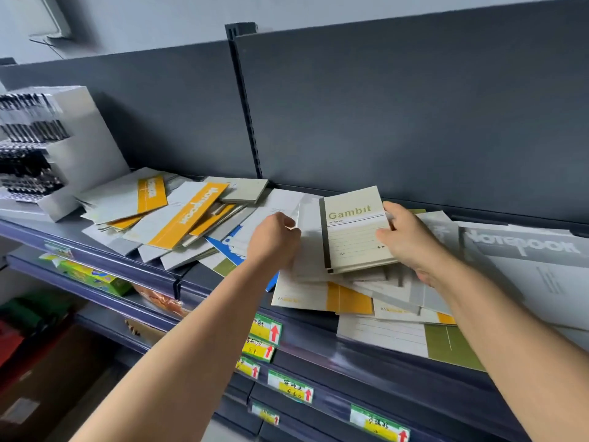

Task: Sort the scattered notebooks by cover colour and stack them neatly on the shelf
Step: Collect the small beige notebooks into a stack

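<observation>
The cream Gambit notebook (355,229), with a dark spine and olive lettering, sat on top of a loose heap of notebooks on the dark shelf (197,274), close to the shelf's grey back panel (382,122). The right hand (411,240) gripped it by its right edge, with the thumb pressed on the cover and the other fingers curled round behind the edge. Whether it was one thick book or a small stack could not be told.

Just left of the Gambit notebook, the left hand (274,240) had its fingers curled and pinched the left edge of a pale grey notebook (307,237) that lay under it.

Further left of the Gambit notebook lay a scattered pile. In it were an orange-banded notebook (188,215) set slantwise, a grey-green notebook (243,189) against the back panel, and a blue notebook (228,247) mostly buried. Well beyond these to the left stood a white pen display (47,145).

In front of the Gambit notebook, nearer the person, a yellow-banded notebook (318,298) and an olive-banded notebook (446,342) overhung the shelf's front edge. To its right lay a large grey notebook (522,260), printed side up.

Below the Gambit notebook, green and yellow price labels (266,330) with red arrows were fixed to the fronts of the lower shelves.
</observation>
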Available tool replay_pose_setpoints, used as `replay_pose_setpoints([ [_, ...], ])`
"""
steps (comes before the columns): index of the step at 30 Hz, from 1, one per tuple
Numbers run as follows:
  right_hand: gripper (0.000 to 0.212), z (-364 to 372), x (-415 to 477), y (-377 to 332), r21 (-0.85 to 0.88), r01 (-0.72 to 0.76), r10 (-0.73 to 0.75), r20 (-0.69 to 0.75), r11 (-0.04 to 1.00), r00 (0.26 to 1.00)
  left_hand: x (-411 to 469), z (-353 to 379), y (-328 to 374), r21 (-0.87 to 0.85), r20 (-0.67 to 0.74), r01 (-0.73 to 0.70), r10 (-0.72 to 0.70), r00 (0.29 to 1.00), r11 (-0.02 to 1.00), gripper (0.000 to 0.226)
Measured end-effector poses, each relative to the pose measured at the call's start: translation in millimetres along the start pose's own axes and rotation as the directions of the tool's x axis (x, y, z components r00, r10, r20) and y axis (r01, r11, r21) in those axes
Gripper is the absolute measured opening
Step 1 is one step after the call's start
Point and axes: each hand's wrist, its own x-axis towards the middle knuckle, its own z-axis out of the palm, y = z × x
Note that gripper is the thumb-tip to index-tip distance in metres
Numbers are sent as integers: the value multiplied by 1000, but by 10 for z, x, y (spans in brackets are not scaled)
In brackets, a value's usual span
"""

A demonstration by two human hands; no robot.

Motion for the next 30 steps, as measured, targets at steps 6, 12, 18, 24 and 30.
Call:
replay_pose_setpoints([
  [6,40,107,422,-100,-37,0,5,132,999,991,414,-80,-74,133,-89,78,-66,994,988,34],
  [12,35,384,784,-249,-79,0,14,171,997,985,855,-333,-347,368,-164,55,7,986,928,39],
  [18,22,660,1005,-440,-184,-14,50,190,983,980,1313,-450,-605,552,-60,-56,107,992,832,46],
  [24,28,803,1105,-440,-173,-73,97,137,982,986,1589,-543,-718,681,105,-368,413,905,633,21],
  [30,33,726,1019,-380,-120,-112,132,166,986,977,1344,-598,-493,291,-108,-628,677,728,722,26],
])
